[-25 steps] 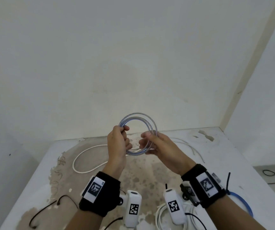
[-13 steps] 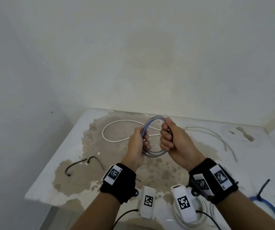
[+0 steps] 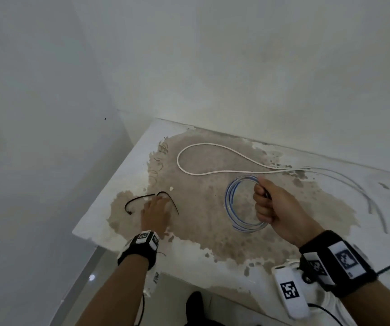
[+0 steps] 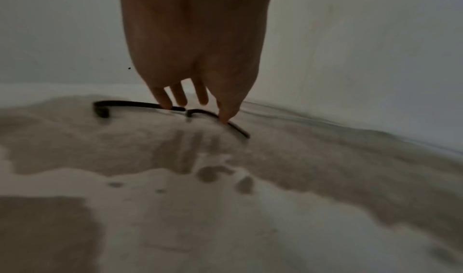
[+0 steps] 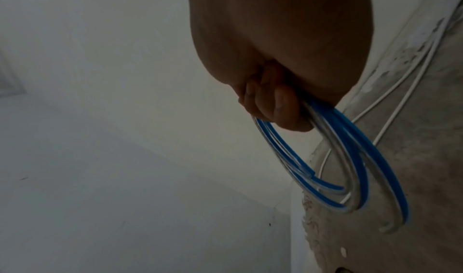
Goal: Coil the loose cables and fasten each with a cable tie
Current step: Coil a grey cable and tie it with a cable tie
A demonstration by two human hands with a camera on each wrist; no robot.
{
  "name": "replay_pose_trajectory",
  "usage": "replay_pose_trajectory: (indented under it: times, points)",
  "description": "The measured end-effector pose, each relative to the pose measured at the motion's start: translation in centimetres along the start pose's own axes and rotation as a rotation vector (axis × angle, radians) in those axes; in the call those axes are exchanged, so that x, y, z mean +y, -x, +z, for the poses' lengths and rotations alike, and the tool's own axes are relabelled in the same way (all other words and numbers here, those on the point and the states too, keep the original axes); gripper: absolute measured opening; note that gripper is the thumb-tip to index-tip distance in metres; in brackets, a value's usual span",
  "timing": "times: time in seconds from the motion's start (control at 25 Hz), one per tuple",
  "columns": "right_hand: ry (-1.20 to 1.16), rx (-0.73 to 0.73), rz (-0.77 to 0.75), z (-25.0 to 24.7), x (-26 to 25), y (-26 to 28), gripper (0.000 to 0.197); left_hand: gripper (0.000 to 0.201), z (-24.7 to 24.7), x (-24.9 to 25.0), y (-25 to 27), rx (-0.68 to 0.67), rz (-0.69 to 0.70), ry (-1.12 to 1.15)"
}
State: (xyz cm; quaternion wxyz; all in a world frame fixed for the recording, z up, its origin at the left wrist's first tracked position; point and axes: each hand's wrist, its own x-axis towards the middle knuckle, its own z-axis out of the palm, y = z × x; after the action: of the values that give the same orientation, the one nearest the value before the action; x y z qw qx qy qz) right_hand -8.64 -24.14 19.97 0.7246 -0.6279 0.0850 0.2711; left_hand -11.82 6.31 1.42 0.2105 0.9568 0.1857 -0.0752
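A coil of clear cable with a blue stripe (image 3: 230, 203) hangs above the table's middle, gripped on its right side by my right hand (image 3: 266, 203). The right wrist view shows the curled fingers (image 5: 275, 103) closed round several loops of the coil (image 5: 350, 178). My left hand (image 3: 156, 212) is down on the table near the left edge, over two black cable ties (image 3: 137, 201). In the left wrist view its straight fingertips (image 4: 165, 103) touch the left tie (image 4: 130, 105). The thumb tip touches the right tie (image 4: 213, 117). Neither tie is lifted.
A loose white cable (image 3: 189, 170) loops across the far side of the stained white table (image 3: 90, 222). Thin pale cables (image 3: 353, 182) trail to the right. Walls close in behind and at the left. A white coil (image 3: 325, 302) lies under my right wrist.
My left hand let go of the coil and dropped left onto the black ties. The right hand now holds the coil alone, lower over the table.
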Motion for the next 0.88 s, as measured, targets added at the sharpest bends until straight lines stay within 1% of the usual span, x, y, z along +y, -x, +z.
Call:
replay_pose_trajectory:
  times: [0.04,0.08,0.2,0.32,0.44,0.52,0.64,0.72,0.76,0.8,0.84,0.88]
  points:
    - [-0.002,0.006,0.007,0.0,0.2,-0.2,0.042,0.047,0.0,-0.9,-0.6,0.018,0.031,-0.143]
    - [-0.001,0.012,0.012,-0.1,0.4,-0.2,0.043,0.045,0.1,-1.5,-1.2,0.036,0.071,-0.236]
    - [-0.012,0.035,0.041,-0.7,1.0,-0.1,0.044,0.028,0.2,-2.4,-2.9,0.081,0.213,-0.350]
    - [-0.020,0.064,0.063,-1.5,1.5,0.2,0.044,0.018,0.1,-2.6,-4.6,0.097,0.276,-0.469]
    - [-0.046,0.081,0.056,-2.2,1.7,0.3,0.044,0.009,-0.4,-1.3,-5.1,0.112,0.309,-0.464]
    - [-0.061,0.082,0.051,-2.7,1.9,0.4,0.043,0.013,-0.4,-0.8,-5.4,0.123,0.329,-0.431]
    - [-0.049,0.086,0.059,-3.1,2.2,0.8,0.043,0.014,-0.4,-0.5,-5.8,0.056,0.352,-0.439]
    - [-0.045,0.095,0.047,-3.2,2.4,1.2,0.044,0.011,-0.7,0.1,-5.6,-0.028,0.332,-0.466]
    - [-0.042,0.103,0.036,-3.3,2.5,1.5,0.044,0.013,-0.7,0.7,-5.2,-0.064,0.311,-0.435]
    - [-0.037,0.110,0.021,-3.3,2.6,1.6,0.044,0.014,-0.8,1.5,-4.7,-0.098,0.297,-0.343]
    - [-0.027,0.119,0.001,-3.4,2.7,1.8,0.045,0.012,-0.9,2.9,-3.9,-0.128,0.273,-0.171]
    - [-0.013,0.131,-0.020,-3.5,2.8,1.9,0.044,0.009,-1.1,4.6,-2.9,-0.157,0.255,0.053]
